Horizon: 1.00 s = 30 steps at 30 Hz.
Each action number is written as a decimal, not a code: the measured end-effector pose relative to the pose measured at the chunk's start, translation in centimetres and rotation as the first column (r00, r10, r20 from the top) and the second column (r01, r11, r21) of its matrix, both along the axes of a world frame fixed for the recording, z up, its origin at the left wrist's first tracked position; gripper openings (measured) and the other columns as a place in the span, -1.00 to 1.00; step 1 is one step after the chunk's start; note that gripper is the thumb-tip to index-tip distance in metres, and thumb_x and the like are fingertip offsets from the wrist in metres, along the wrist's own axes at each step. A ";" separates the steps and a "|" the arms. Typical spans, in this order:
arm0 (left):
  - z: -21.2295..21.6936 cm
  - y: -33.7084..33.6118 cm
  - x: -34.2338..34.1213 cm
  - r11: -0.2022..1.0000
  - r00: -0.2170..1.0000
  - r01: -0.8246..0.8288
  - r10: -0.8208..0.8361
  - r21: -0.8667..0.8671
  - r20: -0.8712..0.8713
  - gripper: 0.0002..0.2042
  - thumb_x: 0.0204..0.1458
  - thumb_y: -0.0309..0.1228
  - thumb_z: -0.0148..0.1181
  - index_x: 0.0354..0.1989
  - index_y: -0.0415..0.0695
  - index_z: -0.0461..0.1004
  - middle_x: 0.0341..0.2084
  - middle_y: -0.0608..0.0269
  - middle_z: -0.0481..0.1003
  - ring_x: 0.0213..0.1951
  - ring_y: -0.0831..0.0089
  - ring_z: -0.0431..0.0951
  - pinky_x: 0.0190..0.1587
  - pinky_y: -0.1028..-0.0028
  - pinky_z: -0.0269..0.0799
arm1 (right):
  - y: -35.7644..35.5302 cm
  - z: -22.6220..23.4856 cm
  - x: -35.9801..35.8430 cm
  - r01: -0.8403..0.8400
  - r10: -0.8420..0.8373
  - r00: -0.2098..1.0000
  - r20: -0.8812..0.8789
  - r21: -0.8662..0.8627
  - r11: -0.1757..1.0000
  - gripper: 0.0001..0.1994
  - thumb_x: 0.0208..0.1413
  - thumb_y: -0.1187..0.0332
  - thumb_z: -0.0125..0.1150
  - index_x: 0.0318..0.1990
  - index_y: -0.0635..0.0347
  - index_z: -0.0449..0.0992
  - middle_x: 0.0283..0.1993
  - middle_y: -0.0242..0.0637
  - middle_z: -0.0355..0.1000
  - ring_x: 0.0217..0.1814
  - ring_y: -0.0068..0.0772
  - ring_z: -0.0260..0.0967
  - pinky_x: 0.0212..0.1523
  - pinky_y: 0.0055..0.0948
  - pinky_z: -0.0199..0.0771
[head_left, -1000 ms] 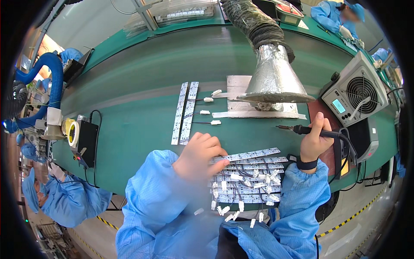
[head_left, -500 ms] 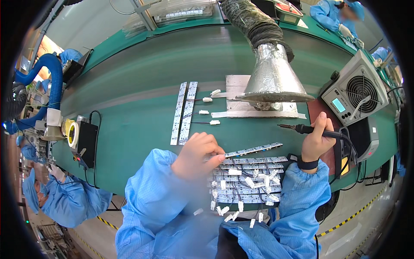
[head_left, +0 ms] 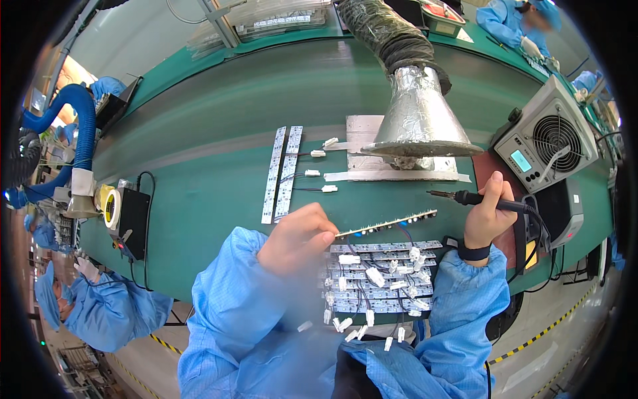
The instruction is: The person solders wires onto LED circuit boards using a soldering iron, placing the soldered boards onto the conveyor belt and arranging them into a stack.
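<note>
Between thumb and fingers, my left hand [head_left: 297, 241] pinches one end of a narrow circuit board strip [head_left: 385, 225]. The strip is turned on edge, slanting up to the right, with dark wires and white connectors hanging from it. Below it lie several more circuit board strips [head_left: 379, 304] in a row, white plug connectors [head_left: 375, 276] scattered over them. My right hand [head_left: 488, 211] is closed round the black handle of a soldering iron [head_left: 468, 198], its tip pointing left, apart from the strip. Two more strips [head_left: 284, 174] with wired connectors lie on the green mat, beyond my left hand.
A foil-covered fume hood [head_left: 425, 120] hangs over a pale taped board [head_left: 362, 166]. To the right stand a fan unit with a display [head_left: 545, 143] and a dark soldering station [head_left: 558, 213]. A black box [head_left: 127, 219] is at left. Other people in blue work nearby.
My left hand has raised the strip off the row and tipped it on edge, its wires now dangling. My right hand with the soldering iron has hardly moved.
</note>
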<state>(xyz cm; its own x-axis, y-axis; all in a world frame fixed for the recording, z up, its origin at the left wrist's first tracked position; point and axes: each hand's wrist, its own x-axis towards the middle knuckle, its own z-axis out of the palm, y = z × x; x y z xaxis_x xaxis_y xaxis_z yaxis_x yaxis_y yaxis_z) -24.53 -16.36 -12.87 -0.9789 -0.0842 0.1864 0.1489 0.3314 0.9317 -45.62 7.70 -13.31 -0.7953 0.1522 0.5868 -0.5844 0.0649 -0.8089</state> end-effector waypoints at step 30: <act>0.1 2.2 -0.7 0.974 0.935 -0.205 0.225 -0.102 0.273 -0.64 0.11 -0.53 0.19 0.08 -0.29 0.37 -0.13 0.05 0.54 -0.10 0.37 0.57 -0.10 0.47 0.45 | -0.5 1.4 2.4 0.001 -0.004 0.999 -0.046 -0.070 0.998 -0.61 0.26 0.39 0.07 -0.64 0.27 0.25 -0.63 -0.43 0.18 -0.53 -0.66 0.08 -0.46 -0.61 0.03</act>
<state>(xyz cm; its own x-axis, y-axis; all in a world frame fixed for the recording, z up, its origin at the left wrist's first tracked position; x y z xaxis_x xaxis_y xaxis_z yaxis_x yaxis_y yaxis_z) -25.23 -14.16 -12.75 -0.9521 -0.2951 -0.0803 -0.1975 0.3929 0.8981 -43.27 7.21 -11.90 -0.7674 0.1959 0.6105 -0.6209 0.0108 -0.7838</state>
